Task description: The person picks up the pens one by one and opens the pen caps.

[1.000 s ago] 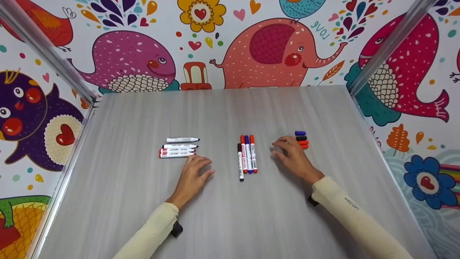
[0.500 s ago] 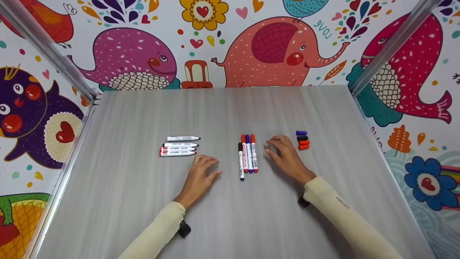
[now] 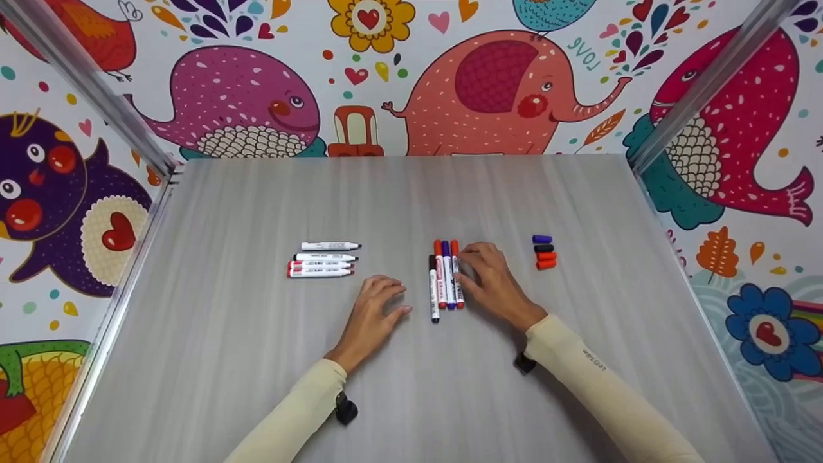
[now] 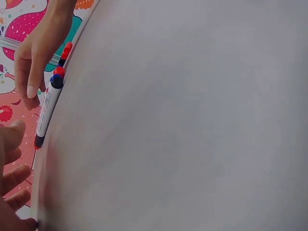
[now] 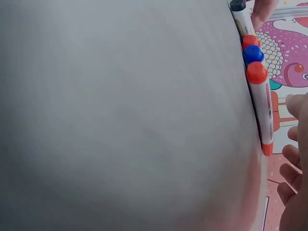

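Grey wood-grain table (image 3: 398,199), cartoon-print wall (image 3: 488,128) behind it, metal corner posts L and R. Midway btwn my hands: 4 markers side by side, lengthwise to me. L to R: black marker (image 3: 434,296), set a bit closer to me than the others, then red marker (image 3: 440,273), blue marker (image 3: 449,283), 2nd red marker (image 3: 459,294). All 4 lie flat, colored at both ends.

R hand (image 3: 495,280) is right up against the row's R side, thumb + fingers bent, tips at the 2nd red marker. Nothing gripped afaict. Wrist views are nearly edge-on to the table, so can't tell if tips actually touch.

L hand (image 3: 371,315) is off the row's L side w/ a gap to the black marker, fingers loosely bent, nothing in it.

Further L, past my L hand: 4 uncapped markers (image 3: 323,258) lying crosswise, nibs pointing R, top one slightly apart from the other 3. R of my R hand: stack of loose caps (image 3: 544,251) flat on table, far to near: blue, black, red, red.
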A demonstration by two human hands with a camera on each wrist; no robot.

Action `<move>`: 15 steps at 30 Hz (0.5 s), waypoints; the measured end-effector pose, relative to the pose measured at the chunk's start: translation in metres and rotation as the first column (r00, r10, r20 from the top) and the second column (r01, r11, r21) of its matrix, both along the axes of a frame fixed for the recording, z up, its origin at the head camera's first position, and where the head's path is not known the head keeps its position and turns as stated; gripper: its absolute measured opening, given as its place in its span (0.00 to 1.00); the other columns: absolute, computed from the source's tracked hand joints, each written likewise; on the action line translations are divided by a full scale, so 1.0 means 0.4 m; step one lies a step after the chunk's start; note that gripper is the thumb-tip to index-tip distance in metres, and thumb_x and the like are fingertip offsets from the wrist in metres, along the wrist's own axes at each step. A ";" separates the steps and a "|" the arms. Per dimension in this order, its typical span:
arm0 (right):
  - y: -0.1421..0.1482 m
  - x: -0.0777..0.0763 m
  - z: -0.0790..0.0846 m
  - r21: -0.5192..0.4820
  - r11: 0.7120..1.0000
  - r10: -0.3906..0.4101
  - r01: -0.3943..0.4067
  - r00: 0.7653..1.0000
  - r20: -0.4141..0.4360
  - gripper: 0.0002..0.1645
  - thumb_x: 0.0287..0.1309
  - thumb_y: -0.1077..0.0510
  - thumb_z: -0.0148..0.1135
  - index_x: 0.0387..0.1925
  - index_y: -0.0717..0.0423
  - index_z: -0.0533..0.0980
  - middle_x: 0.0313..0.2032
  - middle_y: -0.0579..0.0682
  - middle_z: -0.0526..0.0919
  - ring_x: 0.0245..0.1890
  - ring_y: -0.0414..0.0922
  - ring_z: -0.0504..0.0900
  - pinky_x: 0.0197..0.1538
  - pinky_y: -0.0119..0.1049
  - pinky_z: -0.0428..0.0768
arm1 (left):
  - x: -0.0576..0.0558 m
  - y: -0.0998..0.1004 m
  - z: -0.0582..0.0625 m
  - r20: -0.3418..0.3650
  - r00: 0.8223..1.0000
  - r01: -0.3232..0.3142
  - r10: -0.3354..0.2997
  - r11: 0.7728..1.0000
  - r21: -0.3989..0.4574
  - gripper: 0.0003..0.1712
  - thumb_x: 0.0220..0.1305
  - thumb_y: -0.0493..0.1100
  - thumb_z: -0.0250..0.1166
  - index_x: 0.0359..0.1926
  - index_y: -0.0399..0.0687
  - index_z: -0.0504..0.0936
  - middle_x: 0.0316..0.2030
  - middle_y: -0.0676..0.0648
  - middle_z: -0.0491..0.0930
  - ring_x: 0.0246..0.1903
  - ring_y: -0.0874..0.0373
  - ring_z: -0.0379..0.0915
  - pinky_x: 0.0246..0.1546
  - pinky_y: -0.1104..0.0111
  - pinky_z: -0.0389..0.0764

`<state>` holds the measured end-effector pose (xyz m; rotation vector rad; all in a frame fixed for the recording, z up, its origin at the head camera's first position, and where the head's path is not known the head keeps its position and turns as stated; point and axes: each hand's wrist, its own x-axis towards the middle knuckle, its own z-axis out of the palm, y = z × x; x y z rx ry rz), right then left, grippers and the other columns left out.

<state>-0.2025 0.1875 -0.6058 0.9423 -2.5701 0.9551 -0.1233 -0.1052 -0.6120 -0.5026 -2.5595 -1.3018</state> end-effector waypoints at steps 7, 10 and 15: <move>-0.018 -0.001 0.000 0.048 0.999 0.009 -0.013 0.996 0.087 0.26 0.74 0.53 0.73 0.65 0.64 0.82 0.65 0.60 0.76 0.68 0.58 0.72 0.72 0.60 0.71 | 0.005 0.032 -0.011 0.012 1.000 -0.001 0.001 1.000 0.014 0.22 0.67 0.39 0.79 0.58 0.34 0.89 0.60 0.39 0.86 0.71 0.37 0.72 0.77 0.38 0.63; -0.027 -0.004 -0.001 0.075 0.997 0.022 -0.030 0.994 0.105 0.28 0.75 0.51 0.73 0.67 0.63 0.81 0.68 0.61 0.75 0.70 0.58 0.70 0.74 0.60 0.69 | 0.010 0.043 -0.016 0.021 1.000 -0.011 0.011 1.000 0.005 0.24 0.67 0.40 0.80 0.60 0.34 0.88 0.62 0.38 0.85 0.74 0.35 0.69 0.79 0.32 0.52; -0.037 -0.011 -0.004 0.091 0.994 0.043 -0.052 0.995 0.092 0.29 0.74 0.49 0.73 0.67 0.63 0.81 0.70 0.64 0.73 0.73 0.60 0.67 0.74 0.62 0.65 | 0.013 0.063 -0.019 0.002 0.999 -0.034 0.034 0.999 -0.001 0.26 0.65 0.41 0.81 0.60 0.33 0.87 0.63 0.38 0.85 0.74 0.33 0.69 0.78 0.29 0.50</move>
